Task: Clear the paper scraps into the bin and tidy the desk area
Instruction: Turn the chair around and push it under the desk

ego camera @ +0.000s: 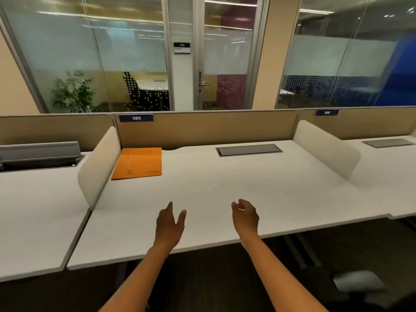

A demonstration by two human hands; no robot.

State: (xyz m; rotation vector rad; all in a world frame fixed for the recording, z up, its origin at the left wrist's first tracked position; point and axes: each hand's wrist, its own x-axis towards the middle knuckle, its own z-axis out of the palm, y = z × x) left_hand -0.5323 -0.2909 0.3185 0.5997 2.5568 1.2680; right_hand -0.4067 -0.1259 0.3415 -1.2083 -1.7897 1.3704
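Two empty hands, left hand spread, right hand loosely curled, flat orange folder

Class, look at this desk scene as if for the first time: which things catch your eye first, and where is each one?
The orange folder stands out most, lying flat at the back left of the white desk, beside the left divider. Next come the two bare hands held over the desk's near edge, the left hand and right hand, both holding nothing. Behind, a blue tag reading 385 sits on the partition.
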